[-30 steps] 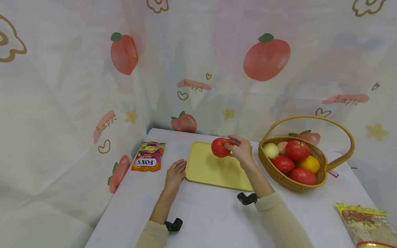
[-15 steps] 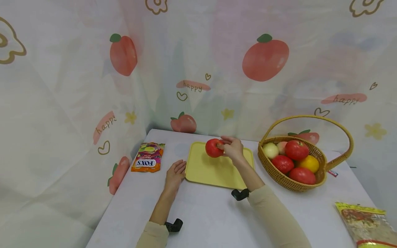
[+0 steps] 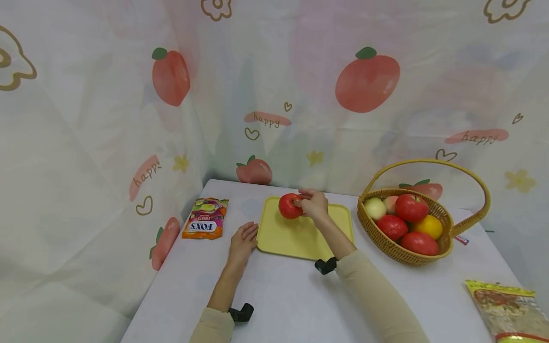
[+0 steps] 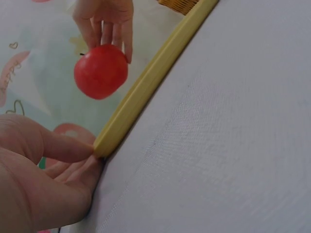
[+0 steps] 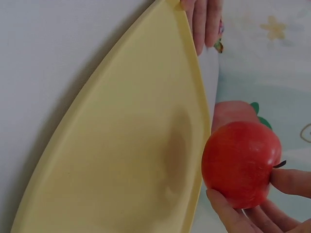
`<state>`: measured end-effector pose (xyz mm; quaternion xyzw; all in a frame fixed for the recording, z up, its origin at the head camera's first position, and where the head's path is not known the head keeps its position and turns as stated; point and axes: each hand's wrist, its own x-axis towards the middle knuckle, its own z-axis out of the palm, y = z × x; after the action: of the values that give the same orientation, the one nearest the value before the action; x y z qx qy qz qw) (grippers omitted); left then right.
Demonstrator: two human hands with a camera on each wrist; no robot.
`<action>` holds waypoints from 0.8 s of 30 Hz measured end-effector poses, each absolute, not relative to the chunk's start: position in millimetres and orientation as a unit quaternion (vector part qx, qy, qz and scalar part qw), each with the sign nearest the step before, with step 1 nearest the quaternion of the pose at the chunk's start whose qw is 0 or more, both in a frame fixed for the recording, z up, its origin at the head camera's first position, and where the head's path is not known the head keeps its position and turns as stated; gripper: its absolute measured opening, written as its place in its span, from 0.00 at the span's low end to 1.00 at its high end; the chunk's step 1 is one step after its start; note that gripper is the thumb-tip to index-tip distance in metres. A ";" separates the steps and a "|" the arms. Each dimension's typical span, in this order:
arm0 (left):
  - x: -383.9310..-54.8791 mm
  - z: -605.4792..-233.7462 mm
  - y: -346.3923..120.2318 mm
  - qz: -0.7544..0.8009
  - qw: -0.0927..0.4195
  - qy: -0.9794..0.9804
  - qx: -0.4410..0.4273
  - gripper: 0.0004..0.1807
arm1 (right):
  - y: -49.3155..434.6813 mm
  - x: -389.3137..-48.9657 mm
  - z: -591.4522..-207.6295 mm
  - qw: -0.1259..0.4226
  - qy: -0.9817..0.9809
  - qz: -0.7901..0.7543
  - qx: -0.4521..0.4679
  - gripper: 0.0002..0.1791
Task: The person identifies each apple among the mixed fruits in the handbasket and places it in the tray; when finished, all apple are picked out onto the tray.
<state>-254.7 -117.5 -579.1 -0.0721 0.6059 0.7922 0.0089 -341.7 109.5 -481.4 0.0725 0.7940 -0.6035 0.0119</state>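
Head view | right hand point(image 3: 314, 205) pinches apple point(image 3: 289, 206) between thumb and fingers, above tray point(image 3: 291, 242) | left hand point(image 3: 242, 242) pinches tray's near left corner, apart from apple

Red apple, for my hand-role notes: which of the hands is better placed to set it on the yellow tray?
Probably the right: the right hand holds the red apple above the yellow tray. The left hand touches the tray's left edge, so it seems better suited to steadying.

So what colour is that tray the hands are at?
The tray is a plain pale yellow, best seen in the right wrist view.
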 end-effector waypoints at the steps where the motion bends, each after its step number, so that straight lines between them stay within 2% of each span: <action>1: -254.4 -578.7 -117.5 0.792 0.010 0.606 -0.072 0.34 | 108.4 -342.0 -481.4 0.013 0.796 -0.601 0.072 0.26; 24: -253.2 -577.5 -116.8 0.787 0.004 0.614 -0.061 0.33 | 86.3 -357.0 -482.4 0.022 0.838 -0.541 0.065 0.24</action>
<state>-253.2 -116.8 -577.5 -0.0613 0.6142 0.7868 0.0043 -357.0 86.3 -482.4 0.0650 0.8383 -0.5409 0.0217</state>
